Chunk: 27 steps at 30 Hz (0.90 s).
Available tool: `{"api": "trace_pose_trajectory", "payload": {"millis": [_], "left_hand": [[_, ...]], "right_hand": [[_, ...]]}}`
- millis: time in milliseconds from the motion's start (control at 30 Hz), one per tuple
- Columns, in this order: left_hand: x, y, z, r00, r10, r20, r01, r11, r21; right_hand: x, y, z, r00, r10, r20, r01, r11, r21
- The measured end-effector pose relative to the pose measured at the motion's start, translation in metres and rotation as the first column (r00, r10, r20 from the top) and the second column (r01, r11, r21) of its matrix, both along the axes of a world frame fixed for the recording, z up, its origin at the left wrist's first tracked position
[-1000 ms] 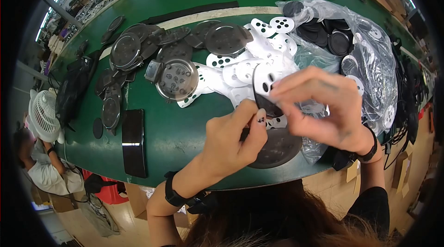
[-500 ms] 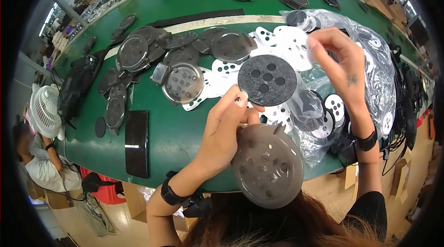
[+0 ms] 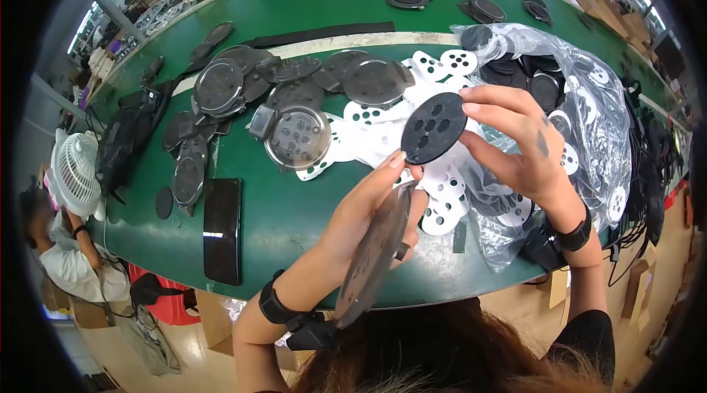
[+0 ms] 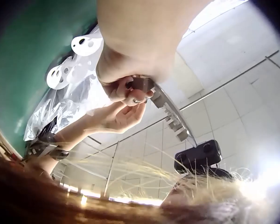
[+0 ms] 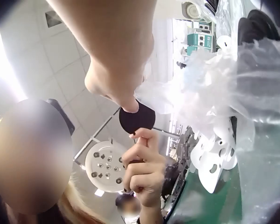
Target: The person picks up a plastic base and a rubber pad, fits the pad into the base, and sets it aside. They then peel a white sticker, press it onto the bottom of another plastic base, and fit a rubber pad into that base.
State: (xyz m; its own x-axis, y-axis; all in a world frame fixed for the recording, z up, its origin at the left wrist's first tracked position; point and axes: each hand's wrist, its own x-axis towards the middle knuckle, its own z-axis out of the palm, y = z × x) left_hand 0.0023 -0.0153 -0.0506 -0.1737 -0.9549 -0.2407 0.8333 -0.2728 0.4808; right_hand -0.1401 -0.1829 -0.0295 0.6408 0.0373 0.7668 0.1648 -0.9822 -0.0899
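A black round pad with several holes [image 3: 417, 148] is held upright over the table in the head view. My right hand [image 3: 521, 135] pinches its right edge between fingertips and thumb. The left hand [image 3: 361, 205] has its thumb and a finger at the pad's lower edge. Those same left fingers also grip a smoky translucent round cover [image 3: 370, 264], tilted nearly edge-on below the pad. In the right wrist view the cover [image 5: 95, 179] shows its studded face, and the pad [image 5: 139, 122] spans between both hands.
White holed backing pieces [image 3: 442, 216] lie heaped behind the hands. On the right, a clear plastic bag [image 3: 596, 124] contains black pads. More translucent covers [image 3: 298, 135] are stacked at left, near a black phone [image 3: 222, 231]. A white fan [image 3: 76, 172] stands past the left edge.
A second ago the right hand was at a white backing on the pad; the pad then showed bare black. The right hand has since come to its edge, and the translucent cover has turned edge-on.
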Motion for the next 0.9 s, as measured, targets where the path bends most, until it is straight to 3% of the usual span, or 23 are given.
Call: {"api": "trace_pose_trajectory", "payload": {"millis": [33,233,467,533,567,600,633,667,733,800,867,900], "left_hand": [[0.002,-0.001,-0.007,0.981,-0.112,-0.161,0.096,0.990,-0.102],[0.003,-0.005,-0.013,0.931,-0.296,-0.215,0.276,0.954,-0.116],[0.000,-0.004,-0.003,0.928,-0.305,-0.213,0.303,0.952,-0.042],[-0.003,-0.003,0.006,0.981,-0.189,0.040,0.186,0.981,0.062],[-0.004,-0.003,0.005,0.982,-0.187,0.040,0.184,0.981,0.062],[-0.006,-0.002,0.005,0.984,-0.055,0.172,0.054,0.999,0.008],[-0.007,-0.002,0.005,0.952,0.085,0.293,-0.069,0.996,-0.064],[-0.005,-0.002,0.004,0.952,0.089,0.292,-0.073,0.995,-0.067],[0.001,0.000,-0.001,0.797,0.319,0.513,-0.232,0.946,-0.228],[0.002,0.002,0.001,0.827,0.353,0.437,-0.253,0.928,-0.272],[-0.001,0.001,0.008,0.738,0.465,0.489,-0.350,0.883,-0.311],[0.002,0.002,0.007,0.747,0.456,0.484,-0.304,0.882,-0.361]], "right_hand": [[0.000,0.001,0.002,0.999,-0.035,-0.024,0.033,0.998,-0.057],[0.007,0.007,-0.004,0.998,0.043,-0.054,-0.041,0.999,0.031],[0.004,0.005,-0.010,0.992,0.003,-0.128,-0.006,1.000,-0.022],[0.004,0.001,-0.009,0.994,-0.005,-0.111,0.006,1.000,0.009],[0.004,-0.004,-0.005,0.995,-0.038,-0.093,0.043,0.998,0.053],[0.003,-0.007,-0.001,0.994,-0.071,-0.077,0.078,0.992,0.097],[0.002,-0.008,0.000,0.991,-0.114,-0.069,0.127,0.965,0.229],[0.000,-0.009,0.004,0.990,-0.101,-0.095,0.128,0.929,0.347],[-0.003,-0.013,0.008,0.998,-0.004,-0.062,0.039,0.817,0.576],[-0.010,-0.016,0.014,0.996,0.053,-0.065,0.011,0.683,0.730],[-0.014,-0.016,0.024,0.996,0.079,-0.044,-0.013,0.609,0.793],[-0.016,-0.017,0.026,0.996,0.081,-0.040,-0.018,0.615,0.789]]}}
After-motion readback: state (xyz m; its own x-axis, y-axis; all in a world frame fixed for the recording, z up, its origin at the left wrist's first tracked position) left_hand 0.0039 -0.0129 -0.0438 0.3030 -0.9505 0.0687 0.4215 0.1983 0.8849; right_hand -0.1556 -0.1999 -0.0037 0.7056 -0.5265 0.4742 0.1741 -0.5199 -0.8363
